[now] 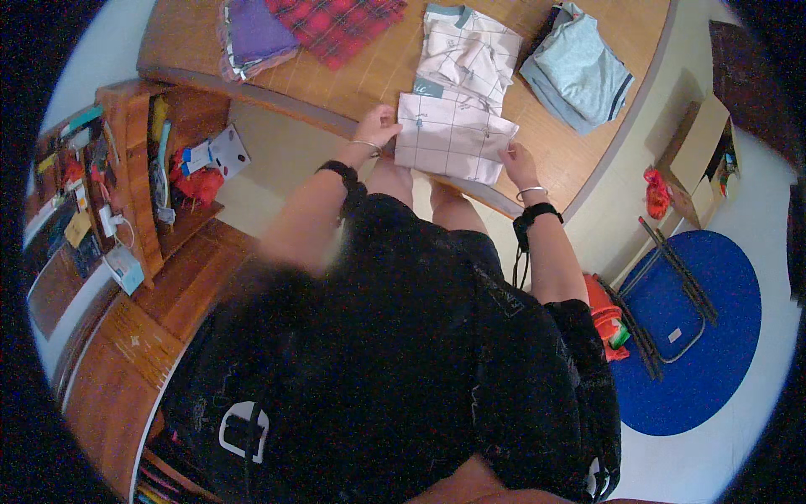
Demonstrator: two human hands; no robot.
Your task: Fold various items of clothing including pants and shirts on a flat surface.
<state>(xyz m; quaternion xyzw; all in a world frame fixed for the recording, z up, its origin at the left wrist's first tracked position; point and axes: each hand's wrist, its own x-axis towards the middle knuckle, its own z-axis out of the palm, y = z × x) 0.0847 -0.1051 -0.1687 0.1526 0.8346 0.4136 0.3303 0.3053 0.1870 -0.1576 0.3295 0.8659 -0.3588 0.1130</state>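
Note:
A pale pink checked shirt (pixel 457 139) with grey-green trim lies at the near edge of the bed-like surface, its lower part in a flat rectangle and its upper part crumpled. My left hand (pixel 378 128) pinches the left edge of that flat part. At the opposite edge, my right hand (pixel 520 165) grips the fabric between thumb and fingers. Just right of the shirt sits a folded light grey-blue garment (pixel 579 71) with dark trim. To the far left are a purple folded cloth (pixel 256 38) and a red plaid cloth (pixel 336 25).
The clothes rest on a woven tan mat (pixel 361 80) with a grey border. Wooden shelves (pixel 134 168) full of small items stand at left. At right are an open cardboard box (pixel 697 160) and a blue round folding table (pixel 722 336) leaning with its metal legs showing.

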